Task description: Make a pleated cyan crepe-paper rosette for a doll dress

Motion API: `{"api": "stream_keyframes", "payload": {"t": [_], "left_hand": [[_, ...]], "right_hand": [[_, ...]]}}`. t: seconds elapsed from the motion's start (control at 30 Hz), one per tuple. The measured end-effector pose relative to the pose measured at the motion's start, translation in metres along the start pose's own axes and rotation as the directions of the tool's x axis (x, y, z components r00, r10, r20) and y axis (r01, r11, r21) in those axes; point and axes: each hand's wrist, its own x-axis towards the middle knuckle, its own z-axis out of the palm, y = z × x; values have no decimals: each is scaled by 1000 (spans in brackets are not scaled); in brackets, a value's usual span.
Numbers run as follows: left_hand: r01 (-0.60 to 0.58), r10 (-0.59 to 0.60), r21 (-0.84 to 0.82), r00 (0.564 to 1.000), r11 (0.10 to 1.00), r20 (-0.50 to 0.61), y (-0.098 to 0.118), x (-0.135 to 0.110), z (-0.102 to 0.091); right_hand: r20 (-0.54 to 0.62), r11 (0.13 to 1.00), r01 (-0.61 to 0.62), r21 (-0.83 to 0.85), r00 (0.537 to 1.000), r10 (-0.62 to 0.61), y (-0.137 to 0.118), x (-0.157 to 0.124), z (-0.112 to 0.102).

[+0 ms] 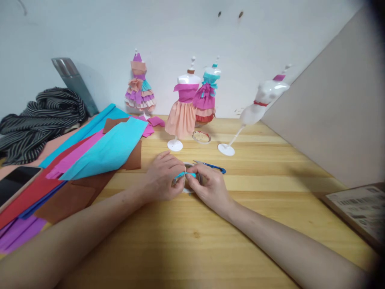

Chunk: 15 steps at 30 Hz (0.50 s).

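My left hand [165, 176] pinches one end of a small turquoise strip of crepe paper [190, 175], gathered in the middle. My right hand [210, 184] closes its thumb and forefinger on the other end. A thin pale strand [185, 171] crosses the strip between my fingers; its kind is too small to tell. Beneath both hands lies a round ring-shaped thing [189, 165], partly hidden, perhaps a tape roll. Blue-handled thread snips [215, 166] rest just beyond my right hand.
Miniature dress forms stand at the back, including one in a pink-and-peach paper dress [182, 116] and a leaning bare one [255, 106]. Crepe paper sheets [105, 150], a phone [18, 184] and striped cloth [45, 120] lie left. A clear dish [202, 137] holds pins. A cardboard box [357, 212] sits right.
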Motion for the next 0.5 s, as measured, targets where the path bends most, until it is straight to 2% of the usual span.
{"api": "stream_keyframes", "payload": {"t": [0.17, 0.5], "left_hand": [[16, -16, 28, 1000, 999, 19, -1, -1, 2], [6, -5, 37, 1000, 999, -16, -3, -2, 4]], "right_hand": [[-1, 1000, -15, 5, 1000, 15, 0, 0, 1], [10, 1000, 0, 3, 1000, 0, 1, -1, 1]]}}
